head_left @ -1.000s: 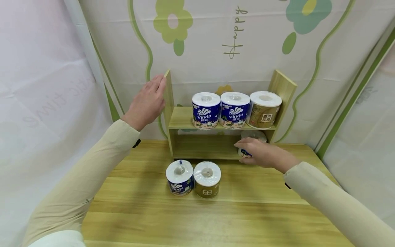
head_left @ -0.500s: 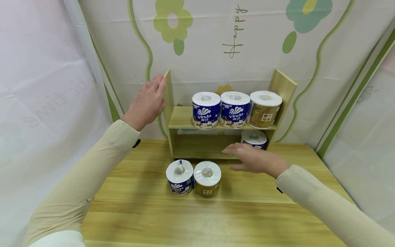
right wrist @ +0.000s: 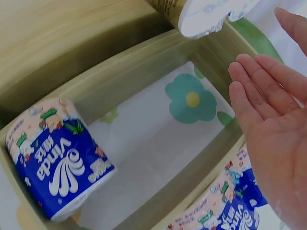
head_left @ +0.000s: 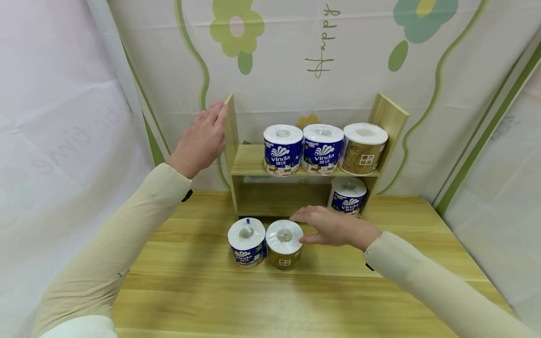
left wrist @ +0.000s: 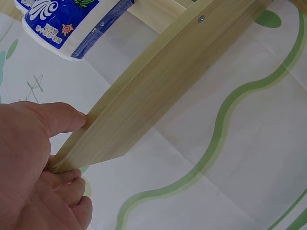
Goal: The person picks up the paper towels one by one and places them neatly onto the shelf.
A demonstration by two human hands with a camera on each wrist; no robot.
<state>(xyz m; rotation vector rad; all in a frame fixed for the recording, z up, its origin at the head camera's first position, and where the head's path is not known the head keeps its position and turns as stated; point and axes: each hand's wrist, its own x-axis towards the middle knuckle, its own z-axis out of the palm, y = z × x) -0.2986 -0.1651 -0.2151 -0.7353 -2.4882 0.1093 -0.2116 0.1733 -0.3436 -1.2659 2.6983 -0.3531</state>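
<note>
left hand [head_left: 200,141]: grip grasping left panel [head_left: 231,141] of shelf [head_left: 279,202] near its upper end, thumb on one side, fingers on the other.
blue roll [head_left: 247,244]: upright on desk [head_left: 211,291], in front of shelf, just beside brown roll [head_left: 285,258]; contact between the two, can't tell.
left top roll [head_left: 282,152]: blue, upright on upper board.
brown roll: upright on desk, in front of shelf, core axis vertical, hole up.
mid top roll [head_left: 323,152]: blue, upright, right of left top roll.
right hand [head_left: 334,226]: grip released, holds nothing, fingers straight, thumb spread off them, fingertips pointing left.
low roll [head_left: 347,195]: blue, upright on lower board at right end.
right top roll [head_left: 363,150]: brown, upright, by right panel [head_left: 390,119].
key relation: brown roll lies left of right grip and slightly nearer the person; fingertips near its right side, gap shows in right wrist view. Right hand nearer; left well apart. Vertical axis probably suits a side grasp.
</note>
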